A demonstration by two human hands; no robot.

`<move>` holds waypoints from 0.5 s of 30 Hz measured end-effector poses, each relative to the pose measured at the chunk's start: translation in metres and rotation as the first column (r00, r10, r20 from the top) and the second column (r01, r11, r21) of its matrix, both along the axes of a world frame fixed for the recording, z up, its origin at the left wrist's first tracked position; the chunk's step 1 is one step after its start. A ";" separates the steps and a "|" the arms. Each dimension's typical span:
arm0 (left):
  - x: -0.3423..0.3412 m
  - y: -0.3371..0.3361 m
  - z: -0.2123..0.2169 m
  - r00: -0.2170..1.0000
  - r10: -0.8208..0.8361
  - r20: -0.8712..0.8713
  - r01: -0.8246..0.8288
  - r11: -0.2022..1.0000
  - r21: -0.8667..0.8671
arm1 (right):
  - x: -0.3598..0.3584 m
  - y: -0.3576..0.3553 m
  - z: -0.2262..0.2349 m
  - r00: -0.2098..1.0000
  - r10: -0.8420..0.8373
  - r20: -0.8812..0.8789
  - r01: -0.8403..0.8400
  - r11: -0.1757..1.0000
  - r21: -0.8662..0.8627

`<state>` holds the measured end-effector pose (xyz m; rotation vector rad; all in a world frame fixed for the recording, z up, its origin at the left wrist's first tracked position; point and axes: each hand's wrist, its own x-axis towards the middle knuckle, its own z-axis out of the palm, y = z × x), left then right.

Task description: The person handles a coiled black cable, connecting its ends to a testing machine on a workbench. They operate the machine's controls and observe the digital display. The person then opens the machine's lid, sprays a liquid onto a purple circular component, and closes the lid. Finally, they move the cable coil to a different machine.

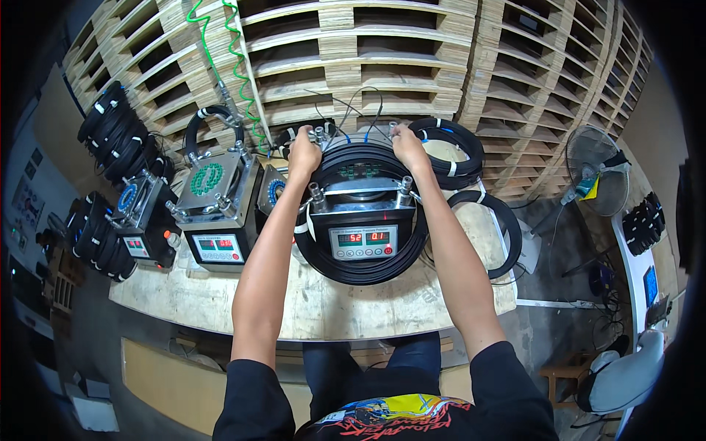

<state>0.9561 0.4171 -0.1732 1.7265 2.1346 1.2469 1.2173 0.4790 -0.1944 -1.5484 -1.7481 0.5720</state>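
A thick coil of black cable or tubing point(360, 273) with white ties hangs around a black and metal benchtop machine point(419, 229) in front of me. That machine has a lit red display panel point(365, 242) and upright metal posts at its corners. My left hand point(304, 153) is closed at the back left post, beside the coil's far rim. Over at the back right post point(393, 129), my right hand point(410, 149) is closed too, its fingers curled away from view. What either hand grips is hidden.
Two similar machines point(213, 192) point(140, 213) with displays stand to the left. More black coils point(456, 151) point(506, 220) lie at the right; others are stacked at far left point(114, 140). Wooden pallets point(353, 73) rise behind the wooden table point(184, 295). A fan point(597, 169) stands at right.
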 end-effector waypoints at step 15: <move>0.003 -0.008 -0.002 0.994 -0.070 0.086 0.056 0.986 0.158 | 0.004 -0.022 0.008 0.978 -0.021 -0.209 0.026 0.999 0.020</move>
